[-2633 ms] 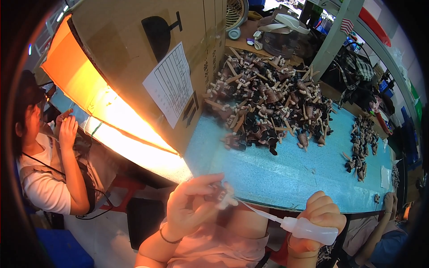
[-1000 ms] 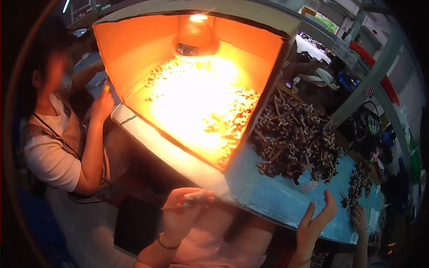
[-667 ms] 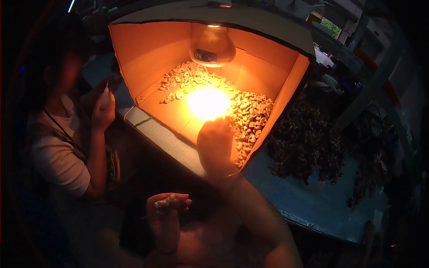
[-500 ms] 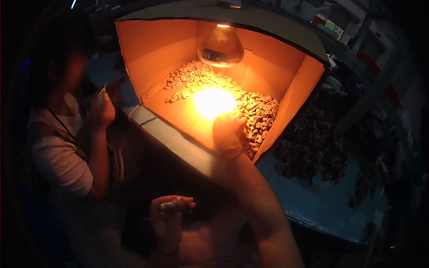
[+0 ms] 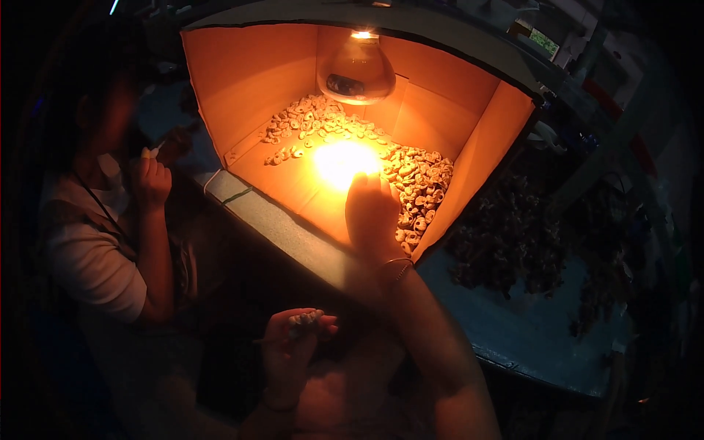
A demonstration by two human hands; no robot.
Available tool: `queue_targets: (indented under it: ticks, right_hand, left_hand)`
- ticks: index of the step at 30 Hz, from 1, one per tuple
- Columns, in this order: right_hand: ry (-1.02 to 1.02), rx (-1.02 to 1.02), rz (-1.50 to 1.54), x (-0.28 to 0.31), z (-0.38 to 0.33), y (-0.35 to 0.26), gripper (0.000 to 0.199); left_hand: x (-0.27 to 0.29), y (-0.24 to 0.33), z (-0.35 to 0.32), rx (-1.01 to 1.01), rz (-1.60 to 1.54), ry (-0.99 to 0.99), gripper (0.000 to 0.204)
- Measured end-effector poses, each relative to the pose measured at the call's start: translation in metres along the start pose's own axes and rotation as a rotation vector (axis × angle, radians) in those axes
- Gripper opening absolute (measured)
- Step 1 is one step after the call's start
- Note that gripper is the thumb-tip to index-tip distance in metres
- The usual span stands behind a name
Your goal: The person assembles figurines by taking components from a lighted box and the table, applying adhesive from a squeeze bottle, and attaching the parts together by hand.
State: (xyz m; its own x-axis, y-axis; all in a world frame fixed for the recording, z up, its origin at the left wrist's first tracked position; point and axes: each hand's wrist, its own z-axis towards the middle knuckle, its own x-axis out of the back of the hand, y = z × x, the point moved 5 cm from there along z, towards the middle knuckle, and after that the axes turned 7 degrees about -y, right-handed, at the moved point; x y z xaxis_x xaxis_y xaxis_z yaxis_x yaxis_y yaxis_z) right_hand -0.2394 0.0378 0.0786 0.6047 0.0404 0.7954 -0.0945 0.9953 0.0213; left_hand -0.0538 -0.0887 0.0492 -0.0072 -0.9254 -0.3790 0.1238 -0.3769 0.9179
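**A:** ok so what are the hands up to?

**B:** They're well apart. Left hand [image 5: 287,356] is out front of the cardboard box [image 5: 249,77], fingers closed around a small figure [image 5: 305,321], and a thin stick pokes out beside it. Right hand [image 5: 372,216] is inside the box, fingertips by the bright spot at the edge of a heap of small rounded pieces [image 5: 422,183].

**A:** has it grabbed one?

**B:** Can't tell tbh, the fingertips are lost in the glare. There's a bracelet [image 5: 401,268] on that wrist, right by the box's front edge.

**A:** and the rest?

**B:** A big lamp bulb [image 5: 356,75] hangs inside the box, glowing orange. Left of the box a co-worker's hand [image 5: 152,182] holds something slim and pale. Right of it there's a dark pile [image 5: 510,238] on a blue tabletop [image 5: 539,348], too dim to make out.
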Motion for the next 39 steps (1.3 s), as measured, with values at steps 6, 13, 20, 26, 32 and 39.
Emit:
queue_targets:
  ticks: [6,13,20,26,32,39]
  right_hand:
    - [-0.359,-0.053,1.245,0.087,-0.074,0.007,0.020]
    - [-0.295,-0.062,1.266,0.126,-0.132,0.064,0.022]
    - [-0.174,0.044,1.250,0.144,-0.157,0.100,0.023]
    - [-0.162,0.209,1.166,0.161,-0.163,0.118,0.025]
    - [-0.072,0.202,1.125,0.165,-0.171,0.134,0.029]
    - [-0.021,0.351,0.997,0.178,-0.171,0.135,0.026]
  left_hand:
    - [-0.008,-0.017,0.007,0.073,-0.075,-0.125,0.021]
    - [-0.061,-0.029,-0.002,0.141,-0.192,-0.504,0.028]
    - [-0.094,-0.033,-0.014,0.219,-0.277,-0.745,0.031]
    - [-0.113,-0.037,-0.022,0.276,-0.329,-0.792,0.034]
    - [-0.127,-0.037,-0.026,0.219,-0.239,-0.823,0.030]
    - [-0.132,-0.034,-0.032,0.211,-0.265,-0.798,0.026]
